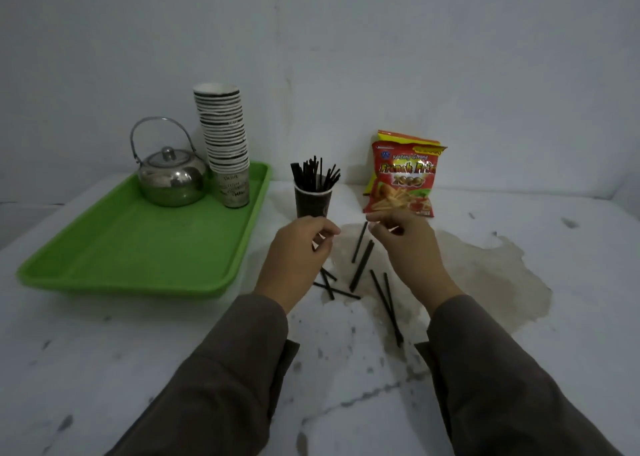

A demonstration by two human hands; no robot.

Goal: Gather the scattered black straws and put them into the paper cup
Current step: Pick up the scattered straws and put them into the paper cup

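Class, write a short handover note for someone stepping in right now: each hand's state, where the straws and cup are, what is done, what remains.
Left hand: fingers loosely curled over the table, no straw visibly held.
Right hand: the same, fingertips together near one straw's top end; grip unclear.
Dark paper cup: upright between the green plastic tray and the red snack bag, already holding a bunch of thin black plastic straws.
Left to do: several loose black straws lie on the stained white table beneath the hands.

Thin black plastic straws (pixel 360 265) lie on the white, grey-speckled, tan-stained bench (pixel 346 369) near a flat green plastic tray (pixel 138 247), a dark brown paper cup (pixel 312 202) and a red-and-yellow foil snack bag (pixel 403 178).
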